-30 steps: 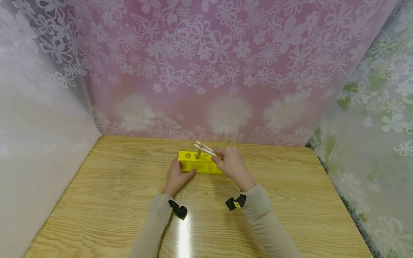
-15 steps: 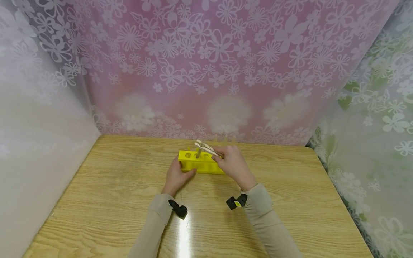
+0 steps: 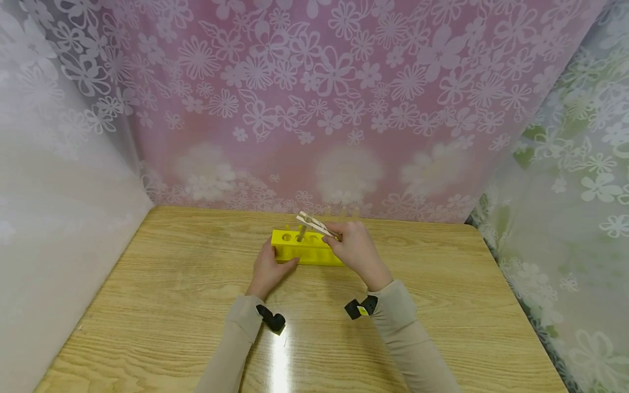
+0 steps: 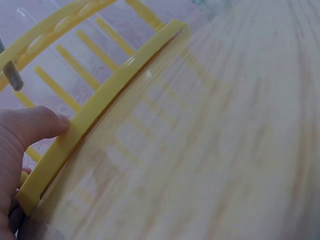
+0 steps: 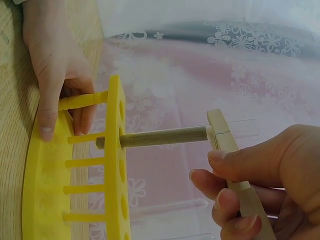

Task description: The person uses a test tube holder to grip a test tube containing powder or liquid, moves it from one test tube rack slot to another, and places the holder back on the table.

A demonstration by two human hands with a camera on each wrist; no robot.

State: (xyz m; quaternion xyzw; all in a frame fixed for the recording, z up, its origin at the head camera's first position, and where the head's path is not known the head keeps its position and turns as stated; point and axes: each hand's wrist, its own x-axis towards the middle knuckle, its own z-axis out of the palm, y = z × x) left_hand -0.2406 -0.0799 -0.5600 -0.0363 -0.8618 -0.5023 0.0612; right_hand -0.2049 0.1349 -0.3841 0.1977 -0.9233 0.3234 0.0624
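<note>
A yellow test tube rack (image 3: 309, 255) stands on the wooden table. My left hand (image 3: 268, 267) grips its left end, thumb along the base's front edge in the left wrist view. My right hand (image 3: 357, 252) holds a wooden test tube clamp (image 3: 315, 224) by its handle. The clamp's jaws are around the upper part of a glass test tube (image 5: 165, 136) with grey-brown contents. In the right wrist view, the tube's lower end passes through a hole in the rack's top plate and stops well above the base. The tube leans slightly in the head view.
Clear empty test tubes (image 3: 342, 214) stand upright along the back right of the rack. Pink flowered cloth (image 3: 295, 136) hangs just behind the table's far edge, with pale cloth at both sides. A small black camera is strapped to each wrist.
The clamp's jaw end and the test tube in it have risen very slightly. The left hand and the rack have stayed in place.
</note>
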